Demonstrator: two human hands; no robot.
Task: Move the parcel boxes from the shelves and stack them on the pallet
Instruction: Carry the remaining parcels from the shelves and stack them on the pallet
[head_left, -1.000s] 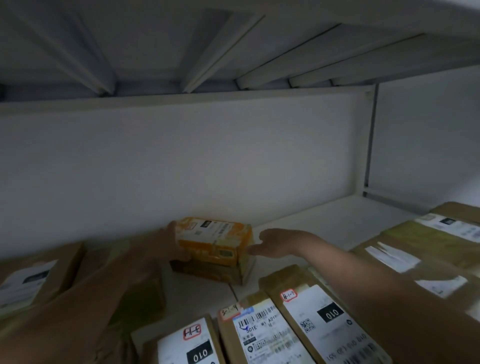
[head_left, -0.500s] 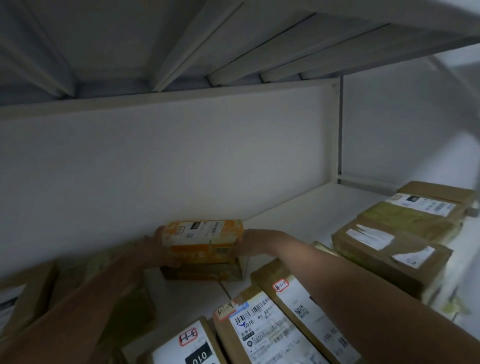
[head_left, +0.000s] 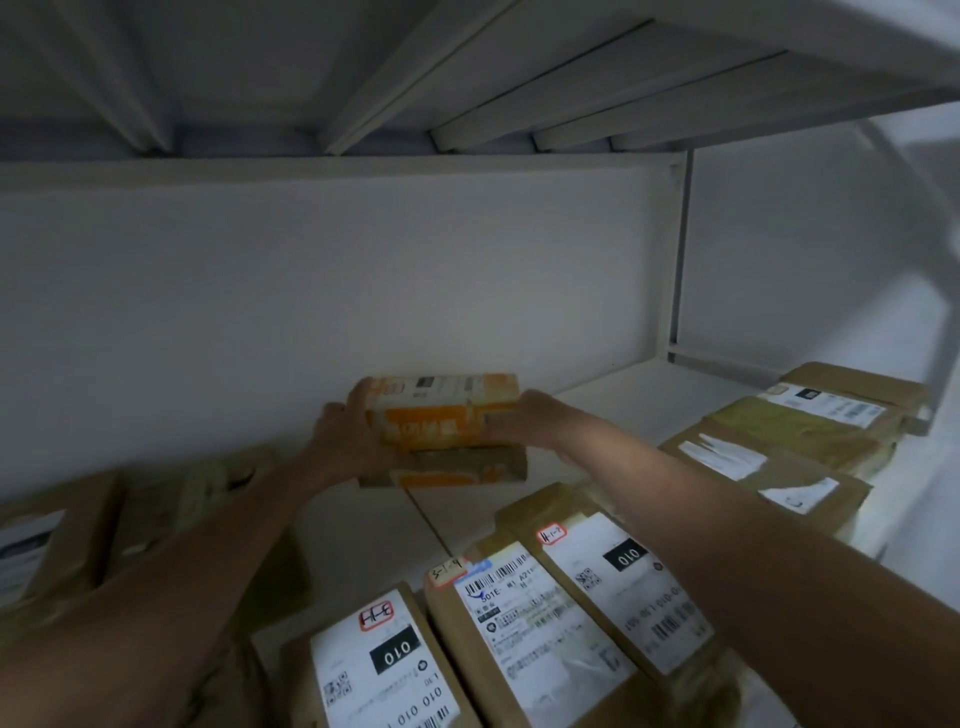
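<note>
Nearest me, three labelled parcels lie side by side on the shelf, with brown parcels at the right. Past them both my arms reach far in. My left hand grips the left end of the orange box, a finger hooked over its top edge. My right hand clasps the right end, fingers curled onto the front face. The box is level between both hands, directly over a flat box; I cannot tell whether they touch. Behind stands the wall.
</note>
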